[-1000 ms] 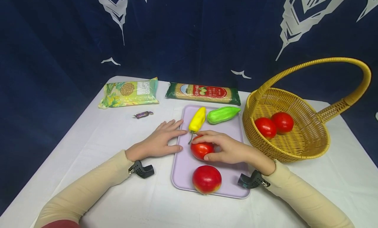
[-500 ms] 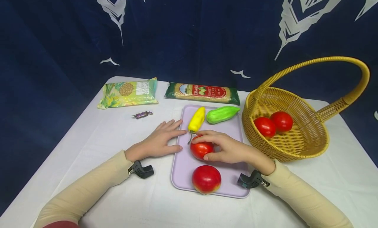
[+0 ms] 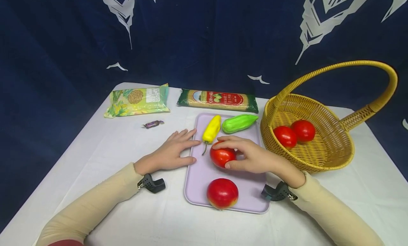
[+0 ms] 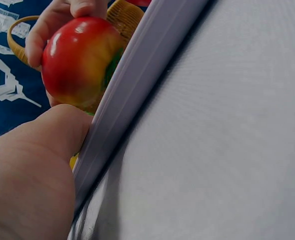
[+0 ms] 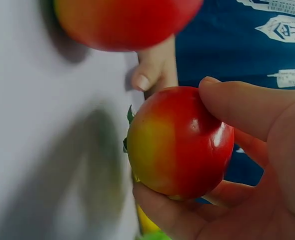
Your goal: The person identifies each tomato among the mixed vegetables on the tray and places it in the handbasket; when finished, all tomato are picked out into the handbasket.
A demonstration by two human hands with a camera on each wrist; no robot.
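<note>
My right hand [image 3: 255, 157] grips a red tomato [image 3: 222, 158], its thumb on one side and fingers on the other. In the right wrist view the tomato [image 5: 180, 145] shows a yellow patch and a green calyx, and stands clear of the tray. My left hand [image 3: 170, 152] lies with fingers spread at the left edge of the lilac tray [image 3: 251, 189], holding nothing. On the tray are a yellow pepper [image 3: 211, 129], a green pepper-like vegetable [image 3: 239, 123] at the back, and a round red fruit [image 3: 222, 193] with a yellowish underside at the front.
Right of the tray stands a wicker basket [image 3: 267, 132] with a tall handle and two tomatoes [image 3: 285, 137] inside. A spaghetti pack [image 3: 217, 100] lies behind the tray. Farther left are a green-yellow bag [image 3: 137, 100] and a small wrapped candy [image 3: 153, 124].
My right hand has lifted the tomato slightly off the tray and shifted a little to the right with it. The left hand has stayed in place.
</note>
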